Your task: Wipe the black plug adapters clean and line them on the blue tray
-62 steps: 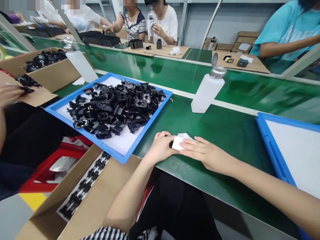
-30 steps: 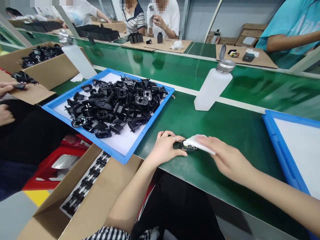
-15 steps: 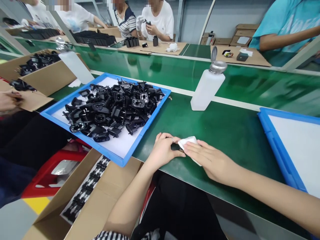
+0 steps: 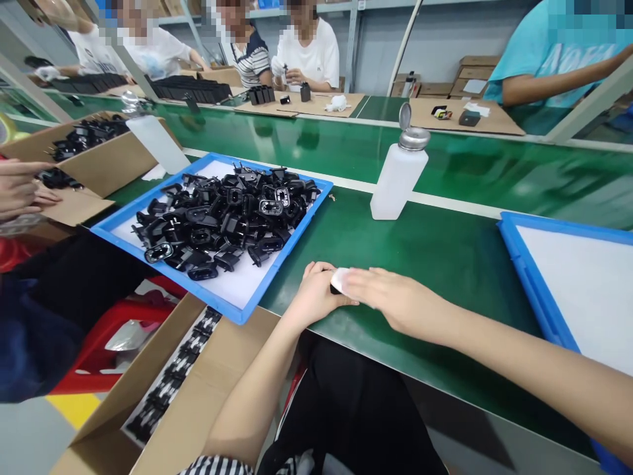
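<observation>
Near the front edge of the green work surface, my left hand [image 4: 312, 298] is closed around a small black plastic part [image 4: 335, 289], mostly covered by fingers and cloth. My right hand [image 4: 403, 305], a little blurred, presses a folded white cloth [image 4: 340, 279] against that part. Left of my hands, a blue-rimmed tray [image 4: 241, 314] holds a heap of black plug housings [image 4: 230, 214], some with pins showing. The part in my hand may be of the same kind, but too little of it shows.
A white pump bottle [image 4: 398, 181] with its metal lid raised stands behind my hands. Another blue tray [image 4: 539, 284] lies at right. Cardboard boxes [image 4: 111, 161] of black parts are at left and below. A neighbour's hand [image 4: 20, 188] is at far left; several people work opposite.
My right hand has moved left with the cloth, which now sits closer to my left hand, over the black part. The camera view has shifted slightly. The neighbour's hands at left have moved.
</observation>
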Available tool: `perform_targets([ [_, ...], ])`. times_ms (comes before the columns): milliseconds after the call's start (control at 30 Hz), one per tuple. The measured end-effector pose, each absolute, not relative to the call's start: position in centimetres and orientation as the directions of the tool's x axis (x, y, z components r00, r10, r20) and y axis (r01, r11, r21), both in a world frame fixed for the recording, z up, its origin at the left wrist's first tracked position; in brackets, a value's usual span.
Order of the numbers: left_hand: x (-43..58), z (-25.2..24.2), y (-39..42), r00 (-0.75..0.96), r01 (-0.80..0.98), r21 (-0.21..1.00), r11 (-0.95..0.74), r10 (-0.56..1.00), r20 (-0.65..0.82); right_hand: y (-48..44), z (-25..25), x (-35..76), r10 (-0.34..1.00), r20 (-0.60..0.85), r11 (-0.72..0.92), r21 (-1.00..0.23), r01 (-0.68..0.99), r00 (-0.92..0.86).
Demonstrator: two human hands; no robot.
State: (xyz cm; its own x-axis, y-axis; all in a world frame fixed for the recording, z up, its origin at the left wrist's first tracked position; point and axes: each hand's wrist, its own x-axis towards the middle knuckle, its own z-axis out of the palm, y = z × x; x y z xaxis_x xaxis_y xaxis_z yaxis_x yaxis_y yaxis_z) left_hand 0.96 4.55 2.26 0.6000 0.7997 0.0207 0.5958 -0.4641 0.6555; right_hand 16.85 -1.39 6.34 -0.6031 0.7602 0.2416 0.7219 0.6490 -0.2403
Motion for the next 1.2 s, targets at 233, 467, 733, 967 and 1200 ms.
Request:
perform_targets([
  [233, 1.1, 2.4, 4.2, 0.658, 0.536, 0.679, -0.502, 0.752, 0.036, -3.4, 5.5, 20.0, 0.788, 0.182, 0.616, -0.244, 0.749, -0.588],
  [467, 1.3, 2.4, 4.1, 0.640, 0.548, 0.680, -0.487, 0.767, 0.033, -2.4, 7.6, 18.1, 0.995, 0.091, 0.023, -0.672, 0.741, 0.051],
  [733, 3.7, 1.9, 0.5, 0.344, 0.712, 0.606, -0.355, 0.929, 0.140, -3.9, 5.6, 17.9, 0.922, 0.341, 0.300, -0.339, 0.892, -0.181],
  [967, 4.5, 1.6, -0.8, 0.282, 0.776, 0.532, -0.339, 0.941, 0.188, -5.1, 2.8, 15.9, 0.807, 0.382, 0.548, -0.197, 0.813, -0.451],
  [1200, 4.2, 1.7, -0.5, 0.324, 0.743, 0.566, -0.357, 0.932, 0.162, -6.9, 6.3, 16.6, 0.967, 0.128, 0.239, -0.753, 0.613, -0.220],
])
